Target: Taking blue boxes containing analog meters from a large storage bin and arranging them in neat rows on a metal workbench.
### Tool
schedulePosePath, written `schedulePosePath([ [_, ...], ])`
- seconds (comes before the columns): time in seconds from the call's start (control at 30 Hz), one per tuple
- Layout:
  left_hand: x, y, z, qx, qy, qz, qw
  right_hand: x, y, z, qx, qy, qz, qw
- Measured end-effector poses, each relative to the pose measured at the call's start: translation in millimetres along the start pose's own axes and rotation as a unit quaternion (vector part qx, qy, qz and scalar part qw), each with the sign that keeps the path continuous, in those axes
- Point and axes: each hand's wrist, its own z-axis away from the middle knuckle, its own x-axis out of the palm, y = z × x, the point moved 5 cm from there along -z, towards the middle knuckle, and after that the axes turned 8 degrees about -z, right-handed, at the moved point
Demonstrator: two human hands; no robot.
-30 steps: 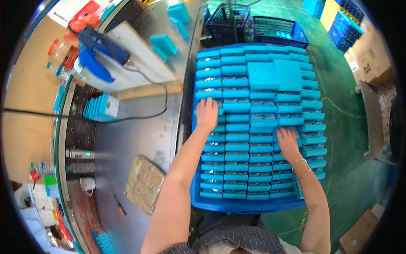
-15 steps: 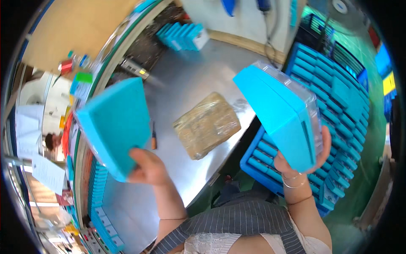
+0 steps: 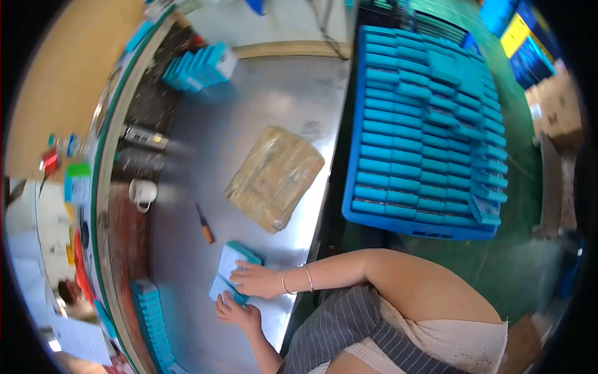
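A steel worktable (image 3: 261, 106) fills the left and middle of the view. To its right, on the green floor, stands a big blue crate (image 3: 405, 225) packed with rows of teal boxes (image 3: 405, 131), a few more lying loose on top at the far right. In the middle of the table lies a flat tan wrapped slab (image 3: 275, 176), turned at an angle. At the far left of the table a short row of teal boxes (image 3: 198, 65) stands on edge, and along the near left edge another line of them (image 3: 152, 324) runs toward the person.

Near the person, two teal boxes (image 3: 232, 274) lie on the table, touching each other. The right hand (image 3: 256, 280), a bracelet on its wrist, rests flat on them with fingers spread. The left hand (image 3: 240, 313) sits just nearer, fingers half bent, its fingertips at the near edge of the boxes; whether it grips them I cannot tell.

Left of the slab a small orange-handled tool (image 3: 204, 225) lies on the table, and farther left a white mug (image 3: 142, 193).
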Motion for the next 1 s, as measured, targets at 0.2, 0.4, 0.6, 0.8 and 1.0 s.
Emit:
schedulePosePath([
  [0.2, -18, 193, -98, 0.158, -0.06, 0.414, 0.894, -199, 100, 153, 0.254, 0.265, 0.078, 0.927],
  [0.4, -38, 468, -143, 0.434, -0.001, 0.452, 0.779, -292, 181, 372, 0.509, 0.212, 0.408, 0.728],
  [0.6, 3, 592, -145, 0.383, 0.062, 0.327, 0.862, -276, 214, 411, 0.507, 0.032, 0.399, 0.763],
  [0.8, -78, 387, -160, 0.271, -0.251, 0.523, 0.768, -307, 114, 394, 0.477, 0.26, 0.138, 0.828],
  [1.0, -86, 122, -128, -0.153, 0.264, 0.642, 0.703, -278, 58, 244, 0.289, 0.357, 0.078, 0.885],
])
